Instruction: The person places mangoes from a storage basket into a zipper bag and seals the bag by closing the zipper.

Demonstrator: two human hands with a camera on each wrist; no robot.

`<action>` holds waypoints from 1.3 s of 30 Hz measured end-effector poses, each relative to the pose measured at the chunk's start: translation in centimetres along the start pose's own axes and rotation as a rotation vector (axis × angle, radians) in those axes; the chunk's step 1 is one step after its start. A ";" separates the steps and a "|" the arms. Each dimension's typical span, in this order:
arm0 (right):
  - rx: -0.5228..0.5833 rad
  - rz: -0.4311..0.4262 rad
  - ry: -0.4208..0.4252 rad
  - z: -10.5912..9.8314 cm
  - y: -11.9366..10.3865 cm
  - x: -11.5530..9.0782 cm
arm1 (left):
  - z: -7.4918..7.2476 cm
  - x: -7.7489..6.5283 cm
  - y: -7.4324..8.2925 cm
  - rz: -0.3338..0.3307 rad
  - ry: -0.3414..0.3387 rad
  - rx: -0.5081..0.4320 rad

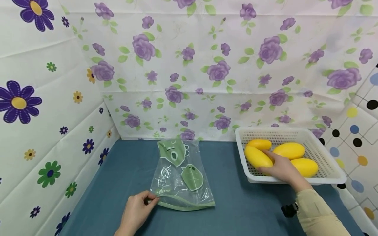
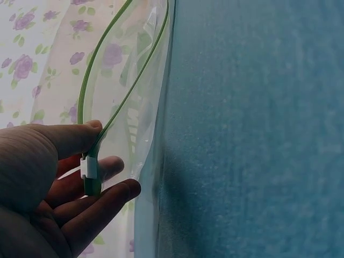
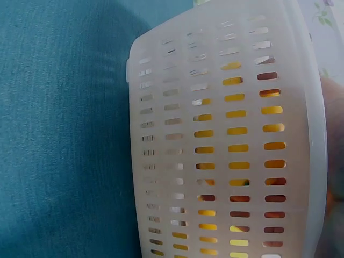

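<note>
A clear zip bag [image 1: 172, 178] with green printed figures lies on the blue tabletop, its green-edged mouth towards me. My left hand [image 1: 134, 208] pinches the left end of that mouth. In the left wrist view the thumb and fingers are around the green zip strip [image 2: 92, 185] beside a white slider [image 2: 88, 167], and the mouth gapes. Over at the right, my right hand [image 1: 282, 167] reaches into a white basket [image 1: 242, 154] and grips the leftmost front yellow mango [image 1: 257, 156]. The basket wall hides most of this hand in the right wrist view.
Three other mangoes lie in the basket: one at the back left [image 1: 260, 144], two on the right [image 1: 289, 150]. Flowered sheets [image 1: 177, 65] stand behind and at the left, a dotted sheet [image 1: 357, 131] at the right. A black wrist device [image 1: 289, 209] sits by the right sleeve.
</note>
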State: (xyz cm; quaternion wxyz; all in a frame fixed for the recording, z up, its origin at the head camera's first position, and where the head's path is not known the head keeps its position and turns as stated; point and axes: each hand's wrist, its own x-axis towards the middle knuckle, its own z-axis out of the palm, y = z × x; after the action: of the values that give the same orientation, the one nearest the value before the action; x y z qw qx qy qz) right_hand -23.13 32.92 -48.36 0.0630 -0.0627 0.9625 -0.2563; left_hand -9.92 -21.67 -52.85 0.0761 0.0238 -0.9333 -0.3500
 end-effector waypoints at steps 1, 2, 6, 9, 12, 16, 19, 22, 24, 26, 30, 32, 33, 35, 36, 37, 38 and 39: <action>0.001 -0.010 0.017 0.0 0.0 -0.1 | 0.0 0.0 0.0 0.001 -0.003 -0.004; 0.001 -0.018 0.033 0.0 0.0 -0.2 | 0.0 0.0 -0.1 0.000 -0.003 -0.007; 0.001 -0.035 0.090 0.1 0.0 -0.6 | 0.1 -0.1 -0.1 0.001 0.003 -0.008; 0.005 -0.036 0.119 0.2 -0.1 -0.9 | 0.2 -0.1 -0.1 0.000 -0.004 -0.006; 0.016 -0.043 0.169 0.3 -0.3 -1.2 | 0.2 -0.2 0.0 0.002 -0.019 -0.009; 0.032 -0.070 0.242 0.3 -0.5 -1.5 | 0.2 -0.2 0.1 0.005 -0.027 -0.014; 0.041 -0.087 0.271 0.4 -0.6 -1.7 | 0.2 -0.2 0.2 0.007 -0.025 -0.021; 0.048 -0.093 0.289 0.6 -0.6 -1.7 | 0.2 -0.2 0.2 0.003 -0.025 -0.026; 0.055 -0.094 0.301 0.8 -0.6 -1.8 | 0.1 -0.3 0.2 0.002 -0.023 -0.030; 0.068 -0.099 0.316 0.9 -0.7 -2.0 | 0.2 -0.3 0.2 -0.003 -0.021 -0.025; 0.101 -0.101 0.336 0.9 -1.2 -2.6 | 0.2 -0.3 0.3 -0.006 -0.021 -0.023; 0.115 -0.091 0.338 0.9 -1.5 -2.9 | 0.2 -0.3 0.3 -0.010 -0.020 -0.025; 0.121 -0.085 0.339 0.9 -1.6 -3.1 | 0.1 -0.3 0.3 -0.008 -0.020 -0.027; 0.135 -0.068 0.334 0.8 -1.9 -3.5 | 0.1 -0.3 0.4 -0.004 -0.018 -0.028; 0.140 -0.062 0.331 0.7 -2.1 -3.7 | 0.0 -0.3 0.4 -0.002 -0.017 -0.027; 0.143 -0.058 0.326 0.7 -2.2 -3.8 | 0.0 -0.3 0.4 -0.003 -0.016 -0.024; 0.149 -0.055 0.324 0.6 -2.4 -4.0 | 0.0 -0.3 0.4 -0.003 -0.014 -0.023; 0.152 -0.053 0.321 0.6 -2.5 -4.1 | 0.0 -0.2 0.4 -0.003 -0.012 -0.021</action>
State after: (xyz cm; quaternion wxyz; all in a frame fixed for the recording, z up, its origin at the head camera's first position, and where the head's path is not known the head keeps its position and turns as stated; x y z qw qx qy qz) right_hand -18.78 31.10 -47.21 -0.0936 -0.0415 0.9360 -0.3367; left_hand -9.70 -21.35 -52.58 0.0700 0.0223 -0.9301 -0.3599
